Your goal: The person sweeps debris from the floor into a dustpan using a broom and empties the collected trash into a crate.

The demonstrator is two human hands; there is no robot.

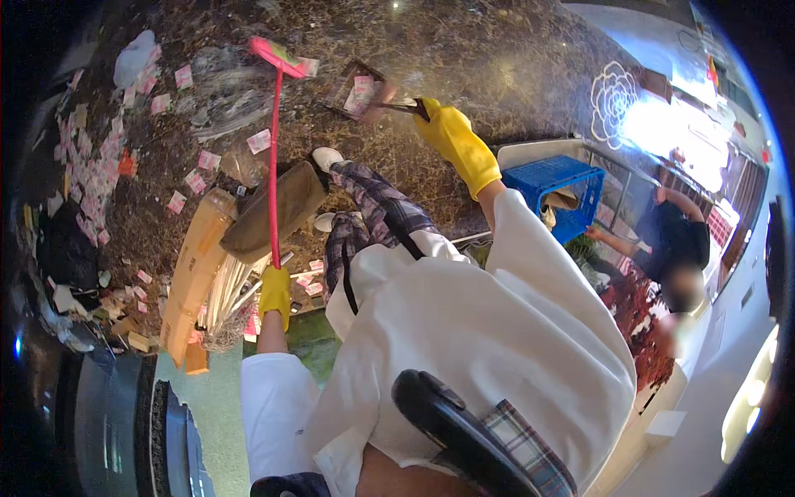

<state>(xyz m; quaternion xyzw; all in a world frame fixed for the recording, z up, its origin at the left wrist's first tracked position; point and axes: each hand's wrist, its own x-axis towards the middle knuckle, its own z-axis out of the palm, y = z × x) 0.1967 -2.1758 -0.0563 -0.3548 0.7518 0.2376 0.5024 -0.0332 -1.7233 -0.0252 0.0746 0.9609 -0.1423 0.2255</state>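
Observation:
My left hand, in a yellow rubber glove, is closed around the lower end of a pink broom handle. The broom's pink head rests on the brown marbled floor. My right hand, gloved the same way, grips a dark handle that runs to a dark dustpan. Pink and white paper slips lie in the dustpan. Part of the handle is blurred. More slips are scattered on the floor near the broom.
A large heap of slips and debris lies left. A long cardboard box and a brown block are near my feet. At right, a person's hand touches a blue plastic crate by a metal railing.

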